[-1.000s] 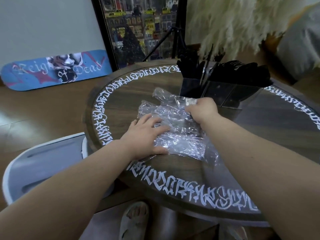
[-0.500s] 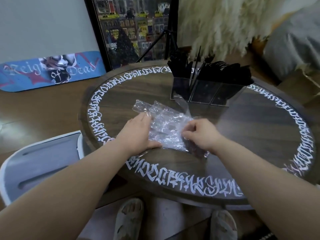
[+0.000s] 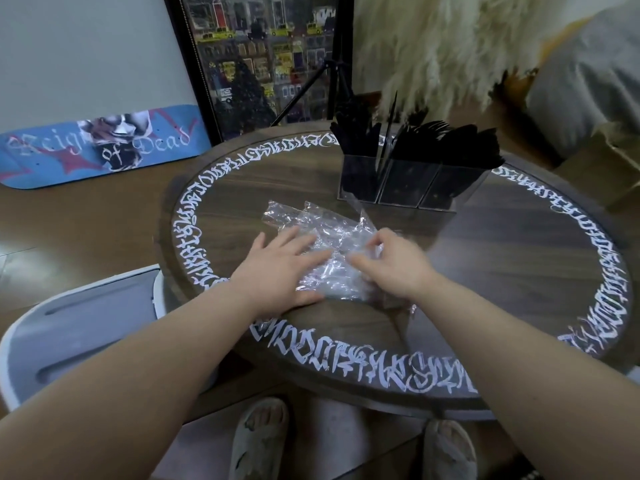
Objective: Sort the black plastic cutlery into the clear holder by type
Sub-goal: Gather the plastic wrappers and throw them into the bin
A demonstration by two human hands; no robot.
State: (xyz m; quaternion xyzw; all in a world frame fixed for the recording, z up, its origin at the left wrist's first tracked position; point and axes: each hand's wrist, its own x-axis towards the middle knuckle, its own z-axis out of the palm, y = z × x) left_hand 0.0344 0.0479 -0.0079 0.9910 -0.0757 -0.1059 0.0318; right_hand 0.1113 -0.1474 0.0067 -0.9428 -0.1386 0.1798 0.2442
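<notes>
A clear three-compartment holder (image 3: 405, 188) stands at the back of the round table (image 3: 519, 258), filled with black plastic cutlery (image 3: 426, 143) whose tops stick out. In front of it lies a crumpled clear plastic bag (image 3: 311, 223). My left hand (image 3: 277, 268) presses flat on the bag's left side with straight fingers. Fingers of my right hand (image 3: 394, 265) curl around the bag's right part and pinch it. Whether any cutlery is inside the bag cannot be seen.
The table is dark wood with white lettering around its rim. A grey and white chair (image 3: 79, 334) stands at the lower left. A blue skateboard deck (image 3: 100, 143) and a framed picture (image 3: 263, 60) lean on the wall. Pampas grass (image 3: 433, 39) hangs behind the holder.
My right hand came back from near the holder to the bag's right side and now pinches it beside my left hand. The bag has been bunched closer together.
</notes>
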